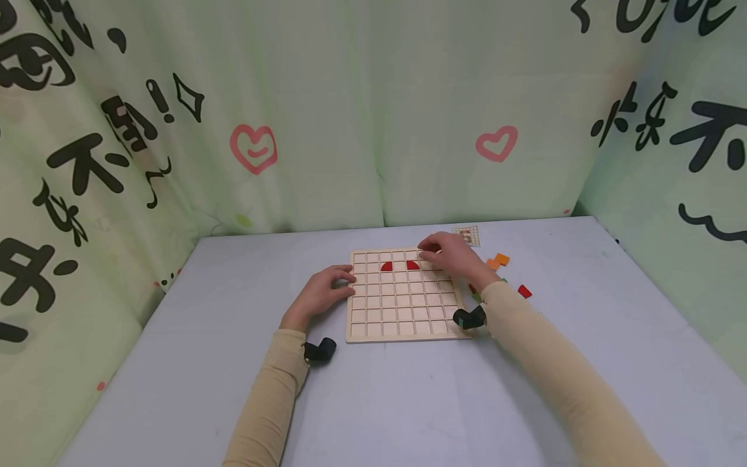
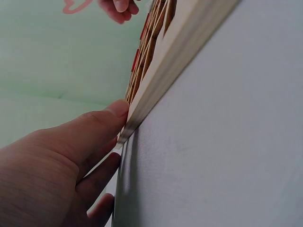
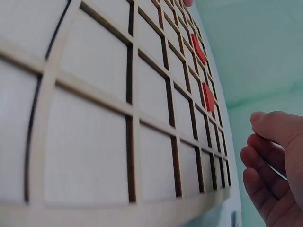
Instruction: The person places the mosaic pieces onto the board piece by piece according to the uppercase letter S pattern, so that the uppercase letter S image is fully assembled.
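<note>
A square wooden grid board (image 1: 404, 316) lies on the table. Two red quarter-round pieces (image 1: 387, 266) sit in cells of one of its far rows, with at least one cell between them. My left hand (image 1: 323, 292) rests against the board's left edge; its thumb (image 2: 118, 108) touches the wooden rim and the fingers are slightly bent. Over the far right part of the board is my right hand (image 1: 452, 254), thumb and fingers loosely bent. In the right wrist view nothing shows between its thumb (image 3: 272, 124) and fingers.
Right of the board lie orange pieces (image 1: 502, 259), a red piece (image 1: 524, 291) and some green ones partly hidden by the right arm. A small printed grid card (image 1: 469, 235) lies beyond the right hand. Patterned curtains (image 1: 373, 117) stand behind and beside the table.
</note>
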The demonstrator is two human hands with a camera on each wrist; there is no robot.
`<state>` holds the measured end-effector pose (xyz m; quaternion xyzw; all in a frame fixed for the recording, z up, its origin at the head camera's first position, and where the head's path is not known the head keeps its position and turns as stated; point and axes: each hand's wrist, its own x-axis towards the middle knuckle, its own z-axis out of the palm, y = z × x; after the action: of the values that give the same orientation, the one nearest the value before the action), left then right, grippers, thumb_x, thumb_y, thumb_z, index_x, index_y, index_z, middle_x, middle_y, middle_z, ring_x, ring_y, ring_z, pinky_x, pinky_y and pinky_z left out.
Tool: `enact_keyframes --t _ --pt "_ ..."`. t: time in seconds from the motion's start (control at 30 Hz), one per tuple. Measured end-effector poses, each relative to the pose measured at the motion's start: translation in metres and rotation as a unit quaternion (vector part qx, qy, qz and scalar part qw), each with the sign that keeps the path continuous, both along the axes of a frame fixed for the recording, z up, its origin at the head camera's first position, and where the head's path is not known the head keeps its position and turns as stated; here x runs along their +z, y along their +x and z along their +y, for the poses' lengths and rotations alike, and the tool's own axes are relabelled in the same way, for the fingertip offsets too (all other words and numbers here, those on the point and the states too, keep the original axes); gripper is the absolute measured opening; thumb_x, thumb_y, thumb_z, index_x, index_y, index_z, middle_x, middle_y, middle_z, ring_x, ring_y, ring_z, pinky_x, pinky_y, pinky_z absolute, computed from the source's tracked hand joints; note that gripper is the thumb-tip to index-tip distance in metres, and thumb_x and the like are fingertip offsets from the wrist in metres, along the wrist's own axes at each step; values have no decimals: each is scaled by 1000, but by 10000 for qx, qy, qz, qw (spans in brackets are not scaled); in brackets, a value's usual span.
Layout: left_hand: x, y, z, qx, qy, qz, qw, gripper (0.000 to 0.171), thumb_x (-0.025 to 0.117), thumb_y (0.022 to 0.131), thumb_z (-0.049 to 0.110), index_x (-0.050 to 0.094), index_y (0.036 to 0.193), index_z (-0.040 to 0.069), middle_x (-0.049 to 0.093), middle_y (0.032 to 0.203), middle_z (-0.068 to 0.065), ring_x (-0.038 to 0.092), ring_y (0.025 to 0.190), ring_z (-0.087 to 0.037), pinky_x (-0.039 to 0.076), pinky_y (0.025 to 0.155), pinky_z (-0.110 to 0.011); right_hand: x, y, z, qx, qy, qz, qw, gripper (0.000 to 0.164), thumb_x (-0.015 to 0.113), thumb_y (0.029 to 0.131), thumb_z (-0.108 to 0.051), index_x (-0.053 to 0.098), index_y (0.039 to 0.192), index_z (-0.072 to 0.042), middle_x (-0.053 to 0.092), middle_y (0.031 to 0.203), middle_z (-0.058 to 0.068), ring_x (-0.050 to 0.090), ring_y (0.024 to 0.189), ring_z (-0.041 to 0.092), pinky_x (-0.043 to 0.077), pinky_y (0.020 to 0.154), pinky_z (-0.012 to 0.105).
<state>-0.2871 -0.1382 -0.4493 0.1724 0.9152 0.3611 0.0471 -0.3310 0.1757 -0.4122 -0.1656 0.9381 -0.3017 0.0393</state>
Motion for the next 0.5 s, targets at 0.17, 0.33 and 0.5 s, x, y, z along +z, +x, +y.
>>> enact_keyframes --t 0.17,0.33,0.5 --pt "0 0 1 -16 15 22 10000 27 71 93 17 70 118 5 52 150 -12 40 146 -32 31 122 -47 2 3 35 -428 -60 -51 9991 36 58 102 -24 63 130 -3 65 129 16 57 122 33 47 107 51" --pt "-1 0 1 -11 25 21 10000 28 71 93 18 70 118 5 52 150 -11 41 145 -32 31 122 -47 2 8 72 -929 -142 -287 9952 42 57 102 -27 57 138 -5 58 136 19 52 125 36 48 106 53" --pt "-2 0 1 1 23 45 10000 29 71 93 19 70 118 5 53 150 -11 41 145 -32 32 122 -47 0 13 107 -1401 -154 -470 9889 47 55 103 -29 52 142 -3 52 139 24 47 125 40 48 105 55"
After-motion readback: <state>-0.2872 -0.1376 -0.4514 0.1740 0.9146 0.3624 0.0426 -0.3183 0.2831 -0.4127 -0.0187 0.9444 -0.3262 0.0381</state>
